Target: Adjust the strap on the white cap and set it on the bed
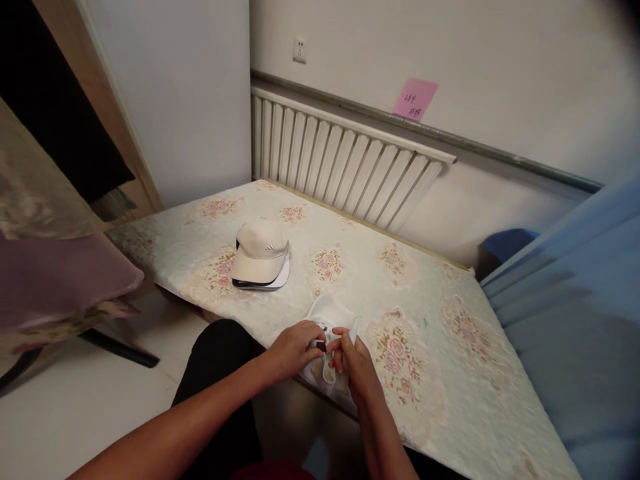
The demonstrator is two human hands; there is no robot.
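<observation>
A white cap lies at the near edge of the flowered mattress, right in front of me. My left hand and my right hand both pinch the cap's back, where a small dark strap or buckle shows between the fingers. Both hands have their fingers curled closed on it. Farther back to the left, a beige cap rests on top of a white cap with a dark brim edge.
A white radiator runs along the wall behind the mattress, with a pink note above it. A blue cloth hangs on the right. A pink cushion sits at left. My dark-trousered knee is below the mattress edge.
</observation>
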